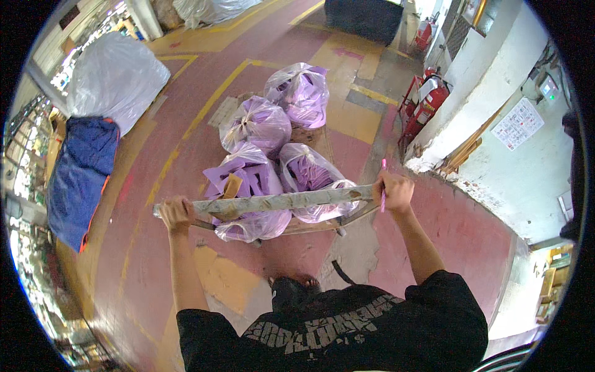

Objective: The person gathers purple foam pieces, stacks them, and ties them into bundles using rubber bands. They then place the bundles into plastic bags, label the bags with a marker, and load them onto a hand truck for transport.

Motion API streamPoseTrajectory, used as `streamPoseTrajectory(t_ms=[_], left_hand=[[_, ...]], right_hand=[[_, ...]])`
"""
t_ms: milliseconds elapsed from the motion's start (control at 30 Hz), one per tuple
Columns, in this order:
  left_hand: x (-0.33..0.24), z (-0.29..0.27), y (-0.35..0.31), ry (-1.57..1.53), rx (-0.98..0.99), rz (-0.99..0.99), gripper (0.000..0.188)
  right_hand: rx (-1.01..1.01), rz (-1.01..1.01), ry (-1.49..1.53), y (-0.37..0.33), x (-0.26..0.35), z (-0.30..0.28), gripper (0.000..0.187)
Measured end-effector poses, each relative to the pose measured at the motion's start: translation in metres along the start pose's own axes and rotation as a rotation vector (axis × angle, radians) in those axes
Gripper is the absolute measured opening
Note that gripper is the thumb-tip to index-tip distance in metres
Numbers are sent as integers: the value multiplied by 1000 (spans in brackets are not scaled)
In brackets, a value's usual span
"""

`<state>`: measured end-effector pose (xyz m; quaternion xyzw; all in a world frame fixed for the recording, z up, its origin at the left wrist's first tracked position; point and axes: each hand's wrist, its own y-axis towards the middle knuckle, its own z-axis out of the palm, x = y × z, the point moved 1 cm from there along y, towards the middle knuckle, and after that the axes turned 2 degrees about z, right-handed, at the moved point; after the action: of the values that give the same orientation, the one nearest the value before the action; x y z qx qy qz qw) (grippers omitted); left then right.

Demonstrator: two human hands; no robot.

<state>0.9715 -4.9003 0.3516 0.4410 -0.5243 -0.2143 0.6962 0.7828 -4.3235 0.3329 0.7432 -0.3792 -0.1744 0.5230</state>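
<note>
My left hand (177, 214) is wrapped round the left end of a cart's push handle (279, 203), a long bar covered in worn whitish wrapping. At the bar's right end my right hand (395, 190) is closed on it too. A thin pink pen-like stick (383, 186) pokes out above and below the right fist. Beyond the handle, the flat cart (321, 141) carries several clear plastic bags of purple cut pieces: a far bag (300, 93), a middle bag (260, 124), a near right bag (313, 173) and a near left bag (251, 183), whose pieces stick out at the top.
On the left stand a large plastic-covered stack (114, 77) and a dark blue covered bundle (83, 177). To the right are a white pillar (489, 74) and a red fire extinguisher (431, 99) in a stand. A dark container (364, 18) sits far ahead. Yellow lines (214, 105) mark the reddish floor.
</note>
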Motion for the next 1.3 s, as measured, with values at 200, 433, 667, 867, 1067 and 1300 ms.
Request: streamPoseTrajectory(t_ms=[200, 433, 667, 867, 1067, 1300], left_hand=[[7, -3, -5, -389, 435, -106, 11], [-6, -1, 2, -143, 35, -33, 12], [-5, 16, 1, -91, 29, -29, 4], [-44, 0, 11, -281, 86, -98, 4], [-67, 6, 76, -288, 85, -121, 11], [-80, 45, 134, -349, 398, -280, 25]], right_hand=[[-27, -36, -29, -9, -9, 1, 15], [-10, -36, -48, -3, -6, 7, 14], [-13, -49, -28, 14, -21, 28, 7], [-59, -66, 29, -9, -51, 27, 4], [44, 135, 51, 15, -107, 44, 4], [69, 200, 88, 68, -147, 69, 6]])
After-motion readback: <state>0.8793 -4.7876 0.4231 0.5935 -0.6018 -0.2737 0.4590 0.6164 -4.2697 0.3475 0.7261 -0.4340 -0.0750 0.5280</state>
